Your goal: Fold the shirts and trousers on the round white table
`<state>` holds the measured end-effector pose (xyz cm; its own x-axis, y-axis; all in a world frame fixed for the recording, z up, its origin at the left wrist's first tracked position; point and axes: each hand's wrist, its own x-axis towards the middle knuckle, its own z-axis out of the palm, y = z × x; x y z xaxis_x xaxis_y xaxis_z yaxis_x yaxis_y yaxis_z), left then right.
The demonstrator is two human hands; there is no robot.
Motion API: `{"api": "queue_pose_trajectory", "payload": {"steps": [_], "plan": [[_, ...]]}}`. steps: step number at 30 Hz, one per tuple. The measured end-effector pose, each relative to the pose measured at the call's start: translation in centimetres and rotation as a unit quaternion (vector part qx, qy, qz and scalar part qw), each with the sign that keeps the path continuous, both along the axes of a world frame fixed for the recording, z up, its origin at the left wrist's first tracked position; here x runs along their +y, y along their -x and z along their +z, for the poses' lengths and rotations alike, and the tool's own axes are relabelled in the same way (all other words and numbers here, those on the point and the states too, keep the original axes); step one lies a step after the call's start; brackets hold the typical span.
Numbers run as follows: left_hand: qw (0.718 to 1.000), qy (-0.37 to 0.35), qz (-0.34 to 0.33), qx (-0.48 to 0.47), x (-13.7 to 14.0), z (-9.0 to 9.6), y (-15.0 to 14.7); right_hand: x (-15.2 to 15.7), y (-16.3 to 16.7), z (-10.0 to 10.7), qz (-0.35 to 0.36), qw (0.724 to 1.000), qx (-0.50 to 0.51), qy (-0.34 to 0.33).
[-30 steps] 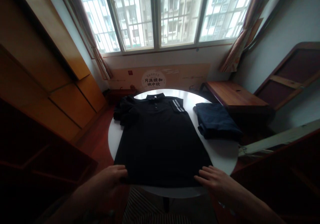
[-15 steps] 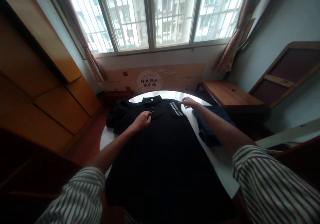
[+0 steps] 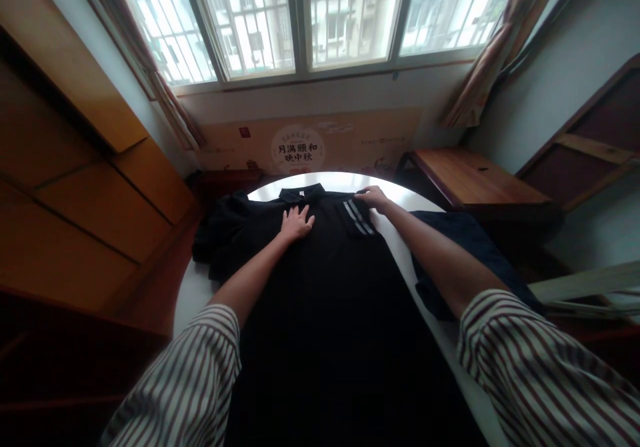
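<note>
Dark bunched cloth (image 3: pixel 220 227) lies left of the left hand (image 3: pixel 297 223), on the white table (image 3: pixel 193 294). The left hand rests palm down, fingers spread, gripping nothing, on the black shirt (image 3: pixel 325 314), just below its collar (image 3: pixel 301 194). The right hand (image 3: pixel 373 198) pinches the shirt's edge above the striped sleeve (image 3: pixel 359 218), fingertips closed. Navy cloth (image 3: pixel 475 237) lies right of this grip, partly hidden by the forearm.

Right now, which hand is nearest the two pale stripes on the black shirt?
The right hand, at the shirt's edge just beyond the stripes. The left hand is farther off, spread open near the collar.
</note>
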<state>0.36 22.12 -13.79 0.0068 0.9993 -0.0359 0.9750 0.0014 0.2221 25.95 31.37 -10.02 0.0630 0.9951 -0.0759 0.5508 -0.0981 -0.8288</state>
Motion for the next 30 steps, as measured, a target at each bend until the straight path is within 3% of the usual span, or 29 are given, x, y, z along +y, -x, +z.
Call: {"api": "queue_pose_trajectory", "payload": {"steps": [7, 12, 16, 20, 22, 24, 27, 30], "plan": [[1.0, 0.012, -0.004, 0.003, 0.8, 0.6, -0.1, 1.2, -0.7, -0.3, -0.031, 0.995, -0.022, -0.09], [1.0, 0.013, -0.019, 0.004, 3.3, 0.8, -1.6, 2.3, -3.1, 0.2, -0.072, 0.987, -0.053, -0.133], [1.0, -0.006, -0.022, -0.01, 5.1, 0.8, -3.9, 2.7, -4.7, 0.9, -0.098, 0.982, -0.093, -0.131], [0.997, -0.071, 0.013, -0.025, 4.6, 1.6, -4.9, 1.1, -3.8, 2.2, -0.077, 0.979, -0.168, -0.087], [0.994, -0.099, 0.029, -0.026, 3.5, 2.7, -4.1, -1.4, -2.4, 3.4, 0.013, 0.965, -0.25, -0.082], [0.992, -0.115, 0.058, -0.015, 2.0, 4.3, -2.1, -5.7, -0.7, 4.6, 0.159, 0.929, -0.314, -0.118], [0.98, -0.146, 0.134, 0.026, -0.7, 7.0, 2.5, -15.0, 1.6, 5.8, 0.365, 0.852, -0.306, -0.215], [0.952, -0.154, 0.26, 0.048, -3.4, 9.1, 7.7, -25.1, 3.5, 5.6, 0.486, 0.778, -0.286, -0.279]]}}
